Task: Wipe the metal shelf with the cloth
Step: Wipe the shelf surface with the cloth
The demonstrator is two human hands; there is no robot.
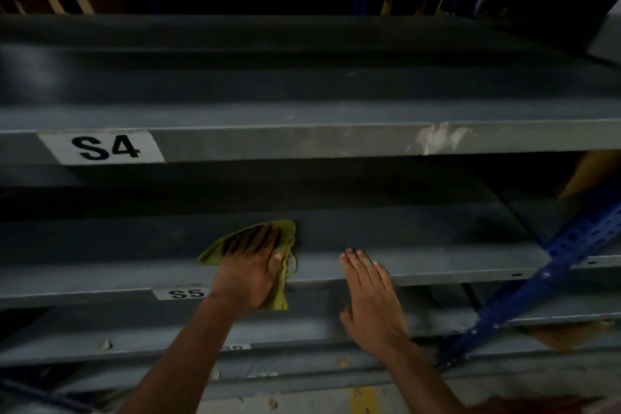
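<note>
A grey metal shelf (437, 245) labelled S5 runs across the lower middle of the head view. A yellow-green cloth (285, 232) lies on its front part, one corner hanging over the front edge. My left hand (248, 269) presses flat on the cloth, fingers spread, thumb against its right side. My right hand (369, 292) rests flat on the shelf's front edge to the right of the cloth, fingers together, holding nothing.
Above is the shelf labelled S4 (107, 147), with a patch of torn tape (437, 138) on its front lip. A blue perforated upright (524, 289) slants at the right. Lower shelves sit below; cardboard boxes (588, 175) show at the right and top.
</note>
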